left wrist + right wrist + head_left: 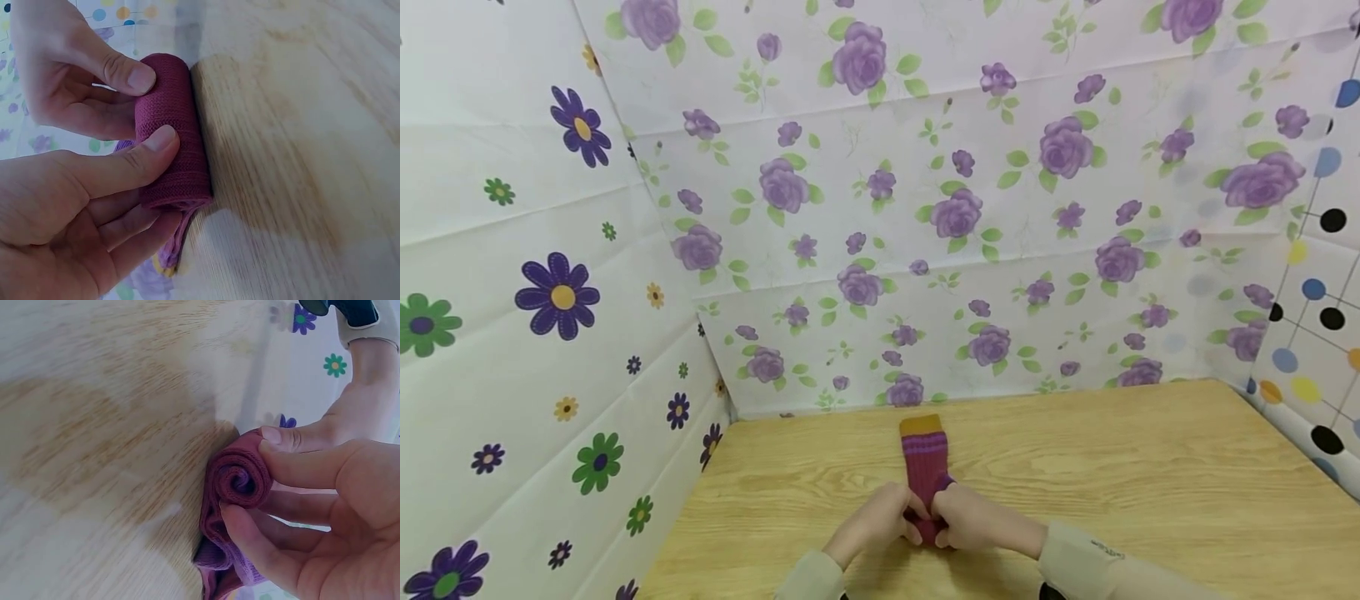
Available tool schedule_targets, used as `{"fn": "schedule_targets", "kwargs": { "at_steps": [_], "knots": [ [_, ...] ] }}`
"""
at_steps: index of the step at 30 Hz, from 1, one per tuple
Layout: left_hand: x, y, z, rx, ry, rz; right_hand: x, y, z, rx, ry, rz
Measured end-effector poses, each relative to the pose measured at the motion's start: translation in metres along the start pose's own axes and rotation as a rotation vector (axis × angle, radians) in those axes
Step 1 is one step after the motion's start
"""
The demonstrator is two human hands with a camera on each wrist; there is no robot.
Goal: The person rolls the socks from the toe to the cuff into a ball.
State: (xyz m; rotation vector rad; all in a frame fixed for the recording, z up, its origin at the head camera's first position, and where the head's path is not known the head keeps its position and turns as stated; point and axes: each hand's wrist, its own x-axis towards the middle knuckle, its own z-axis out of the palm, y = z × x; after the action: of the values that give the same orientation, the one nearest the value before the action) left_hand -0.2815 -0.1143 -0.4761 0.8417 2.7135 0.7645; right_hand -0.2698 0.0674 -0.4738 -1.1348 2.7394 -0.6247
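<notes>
On the wood-grain tabletop (1090, 475), my left hand (882, 515) and right hand (973, 517) pinch a maroon knit sock (927, 467) by its coiled end, one each side, likely to keep the roll tight.

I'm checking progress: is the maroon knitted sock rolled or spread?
Partly rolled: the maroon knitted sock shows a spiral at one end; its mustard-yellow end lies unrolled.

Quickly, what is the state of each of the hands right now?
Left hand: closed, holding the partly rolled maroon sock.
Right hand: also closed, holding the same sock.
</notes>
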Motion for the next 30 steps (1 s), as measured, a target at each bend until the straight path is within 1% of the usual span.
{"fn": "schedule_targets", "kwargs": {
  "at_steps": [4, 7, 12, 18, 23, 28, 30],
  "knots": [
    [0.003, -0.002, -0.001, -0.091, -0.005, -0.063, 0.001, 0.003, 0.0, -0.017, 0.012, -0.026],
    [0.005, -0.003, -0.002, -0.14, -0.01, -0.093, 0.0, 0.003, 0.001, -0.025, 0.017, -0.03],
    [0.008, -0.006, -0.005, -0.141, -0.018, -0.095, -0.002, 0.003, 0.004, -0.048, 0.056, -0.062],
    [0.01, -0.011, -0.008, -0.229, -0.046, -0.119, -0.002, 0.003, 0.009, -0.132, 0.131, -0.096],
    [0.011, -0.011, -0.011, -0.228, -0.059, -0.123, 0.0, 0.003, 0.012, -0.202, 0.167, -0.087],
    [0.01, -0.011, -0.012, -0.227, -0.059, -0.128, -0.002, 0.002, 0.014, -0.266, 0.169, -0.09],
    [0.011, -0.011, -0.013, -0.212, -0.063, -0.132, -0.003, -0.001, 0.012, -0.3, 0.162, -0.097]
  ]
}}
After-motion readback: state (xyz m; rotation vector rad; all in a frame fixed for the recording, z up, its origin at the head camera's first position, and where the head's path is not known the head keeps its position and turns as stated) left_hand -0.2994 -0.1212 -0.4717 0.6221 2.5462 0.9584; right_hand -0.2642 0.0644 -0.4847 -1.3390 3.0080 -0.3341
